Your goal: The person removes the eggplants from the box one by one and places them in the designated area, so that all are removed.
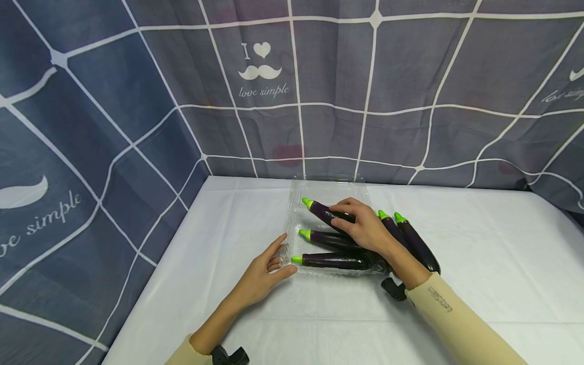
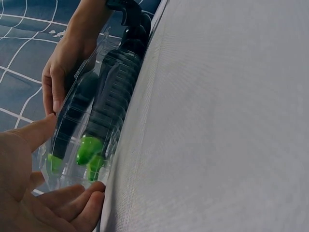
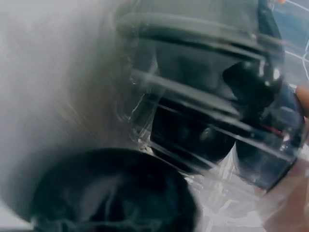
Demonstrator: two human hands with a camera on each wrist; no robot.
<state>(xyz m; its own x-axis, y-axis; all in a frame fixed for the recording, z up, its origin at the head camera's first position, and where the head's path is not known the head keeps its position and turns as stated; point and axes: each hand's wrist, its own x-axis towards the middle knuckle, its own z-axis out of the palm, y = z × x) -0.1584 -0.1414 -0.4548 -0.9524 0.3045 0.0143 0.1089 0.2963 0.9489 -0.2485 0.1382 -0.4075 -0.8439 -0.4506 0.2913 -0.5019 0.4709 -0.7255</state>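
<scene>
A clear plastic box (image 1: 295, 218) holds dark purple eggplants with bright green stem ends. Two of them, the front eggplant (image 1: 337, 261) and the middle eggplant (image 1: 328, 239), lie side by side in it. My right hand (image 1: 365, 228) grips another eggplant (image 1: 319, 212) from above, at the back of the box. At the box's left end, my left hand (image 1: 260, 279) touches the wall with thumb and fingers spread. Through the plastic, green stem ends (image 2: 90, 150) show in the left wrist view. The right wrist view is blurred; a dark rounded eggplant end (image 3: 193, 137) shows behind plastic.
More eggplants lie on the white tabletop (image 1: 502, 253) right of the box, among them a large one (image 1: 417, 243), partly behind the right forearm. The box's raised clear lid (image 1: 328, 191) is at the back, near a grey checked curtain (image 1: 333, 132).
</scene>
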